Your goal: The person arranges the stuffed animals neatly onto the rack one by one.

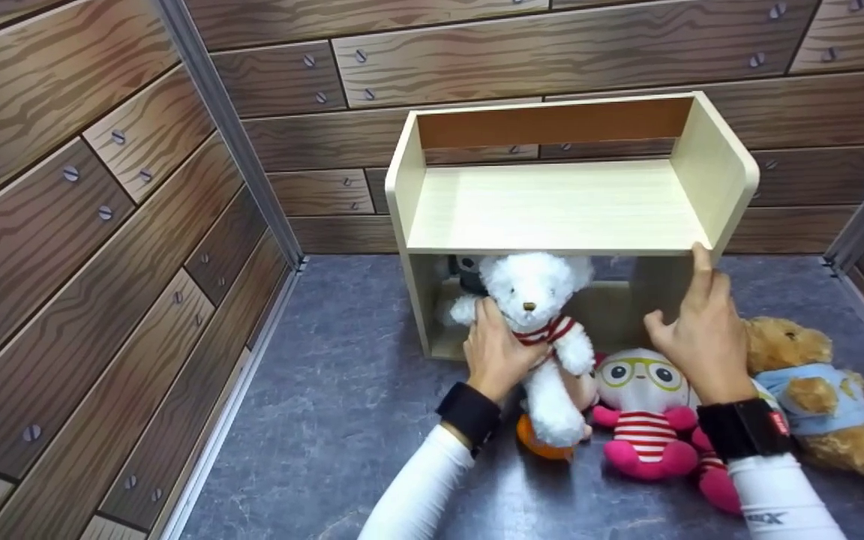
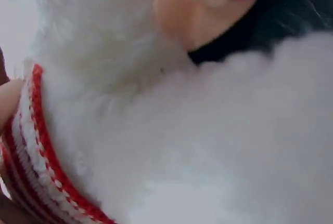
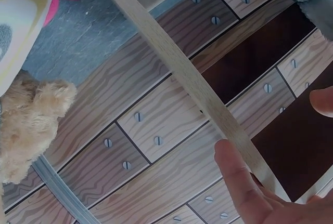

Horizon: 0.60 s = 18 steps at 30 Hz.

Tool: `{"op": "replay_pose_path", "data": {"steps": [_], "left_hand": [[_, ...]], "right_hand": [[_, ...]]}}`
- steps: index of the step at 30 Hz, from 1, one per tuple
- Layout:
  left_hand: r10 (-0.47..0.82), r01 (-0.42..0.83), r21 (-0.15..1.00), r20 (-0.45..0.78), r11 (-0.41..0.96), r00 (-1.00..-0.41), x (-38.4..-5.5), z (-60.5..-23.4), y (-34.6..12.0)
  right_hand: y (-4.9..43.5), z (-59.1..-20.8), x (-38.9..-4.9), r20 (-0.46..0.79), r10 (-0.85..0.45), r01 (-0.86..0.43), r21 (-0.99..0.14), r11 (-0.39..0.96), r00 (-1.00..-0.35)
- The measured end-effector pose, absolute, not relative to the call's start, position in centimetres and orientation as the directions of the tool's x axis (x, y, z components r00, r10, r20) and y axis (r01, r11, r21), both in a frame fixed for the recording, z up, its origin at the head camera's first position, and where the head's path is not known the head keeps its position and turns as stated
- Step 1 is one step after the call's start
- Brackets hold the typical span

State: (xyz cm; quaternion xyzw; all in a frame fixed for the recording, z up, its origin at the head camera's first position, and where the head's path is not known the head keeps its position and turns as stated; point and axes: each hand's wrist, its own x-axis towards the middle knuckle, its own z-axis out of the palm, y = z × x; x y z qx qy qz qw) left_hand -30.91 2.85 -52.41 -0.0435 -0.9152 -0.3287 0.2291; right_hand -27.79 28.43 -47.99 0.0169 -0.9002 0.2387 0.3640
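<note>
A white teddy bear point(image 1: 533, 285) in a red-and-white striped top is held in my left hand point(image 1: 496, 352), at the front of the shelf unit's lower compartment. Its white fur point(image 2: 208, 141) and knitted striped hem point(image 2: 47, 151) fill much of the left wrist view. My right hand point(image 1: 706, 337) is at the right side of the pale wooden shelf unit point(image 1: 552, 206). The index finger is extended and touches the front edge near the upper board. In the right wrist view, that finger point(image 3: 237, 177) lies along the side panel point(image 3: 192, 89), with the thumb apart from it.
Pink plush dolls, one with yellow glasses point(image 1: 643, 420), sit on the floor before the shelf. A brown teddy bear point(image 1: 814, 397) in light blue lies farther right. Behind the white bear, an orange item point(image 1: 544, 442) shows partly, and a dark plush point(image 1: 469, 274) stands inside the lower compartment.
</note>
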Motion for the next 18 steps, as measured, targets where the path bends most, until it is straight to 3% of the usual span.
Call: {"op": "replay_pose_path", "data": {"steps": [9, 18], "left_hand": [[-0.136, 0.229, 0.607, 0.495, 0.761, -0.858, -31.9, -53.5, 4.5], [-0.034, 0.287, 0.563, 0.489, 0.775, -0.871, -32.0, -53.0, 4.8]], "right_hand": [[28.4, -48.2, -27.9, 0.675, 0.136, -0.21, -0.404, 0.89, -0.725], [28.5, -48.0, -28.0, 0.691, 0.134, -0.217, -0.396, 0.892, -0.71]]}}
